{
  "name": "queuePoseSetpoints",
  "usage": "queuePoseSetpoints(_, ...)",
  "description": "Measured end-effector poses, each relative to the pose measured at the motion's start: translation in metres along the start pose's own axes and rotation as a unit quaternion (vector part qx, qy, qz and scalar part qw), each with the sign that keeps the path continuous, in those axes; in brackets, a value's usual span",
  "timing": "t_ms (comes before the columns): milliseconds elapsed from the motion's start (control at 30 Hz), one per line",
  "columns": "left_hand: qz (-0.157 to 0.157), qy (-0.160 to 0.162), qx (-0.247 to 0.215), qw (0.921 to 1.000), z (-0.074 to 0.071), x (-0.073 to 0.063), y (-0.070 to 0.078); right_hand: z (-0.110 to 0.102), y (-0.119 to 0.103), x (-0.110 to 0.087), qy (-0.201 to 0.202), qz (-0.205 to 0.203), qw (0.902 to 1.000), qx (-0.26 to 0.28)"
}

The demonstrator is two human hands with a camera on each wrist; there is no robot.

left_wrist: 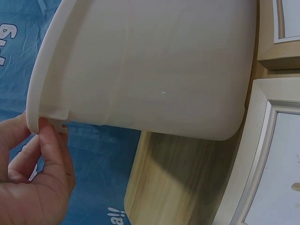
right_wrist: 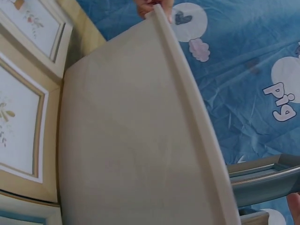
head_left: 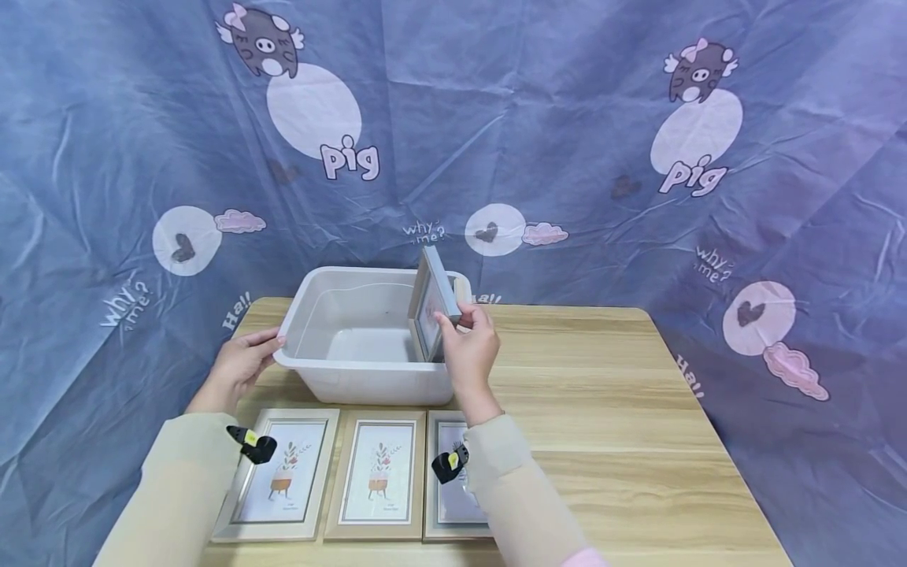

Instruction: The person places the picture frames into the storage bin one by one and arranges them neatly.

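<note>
A white plastic basin (head_left: 383,386) stands at the back of the table. My left hand (head_left: 244,362) pinches its left rim, thumb and fingers on the lip, also seen in the left wrist view (left_wrist: 42,173). At the basin's right end, my right hand (head_left: 473,350) grips a grey-blue picture frame (head_left: 441,287) by its edge. That frame stands tilted on edge, its lower part inside the basin and its top above the rim. In the right wrist view, the frame (right_wrist: 267,183) shows past the rim, with only part of the hand visible.
Three picture frames lie face up in a row before the basin: a whitish one (head_left: 244,504), a light wood one (head_left: 340,496) and a grey-brown one (head_left: 434,504) partly under my right forearm. The wooden table (head_left: 602,409) extends right. A blue patterned cloth (head_left: 567,118) hangs behind.
</note>
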State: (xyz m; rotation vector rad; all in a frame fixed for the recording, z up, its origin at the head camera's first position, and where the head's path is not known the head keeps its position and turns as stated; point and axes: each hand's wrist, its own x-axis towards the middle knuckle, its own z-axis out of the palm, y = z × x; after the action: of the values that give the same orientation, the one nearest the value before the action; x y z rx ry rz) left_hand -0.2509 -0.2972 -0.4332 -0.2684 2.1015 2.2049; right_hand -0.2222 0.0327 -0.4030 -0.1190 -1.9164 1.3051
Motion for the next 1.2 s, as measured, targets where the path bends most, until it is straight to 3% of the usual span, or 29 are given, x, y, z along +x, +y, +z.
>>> queuePoseSetpoints(467,0.0,-0.003,-0.001,1.0,-0.002,0.0,-0.002,0.005,0.008,-0.006,-0.024,-0.054,0.9925,-0.107)
queuePoseSetpoints(833,0.005,-0.007,0.0,1.0,0.0,-0.001,-0.002,0.003,0.02,-0.01,-0.033,-0.093,0.9655,-0.241)
queuePoseSetpoints(1200,-0.002,-0.005,0.012,0.9999,-0.001,0.0,-0.002,0.001,0.027,-0.011,-0.031,-0.093,0.9579,-0.27)
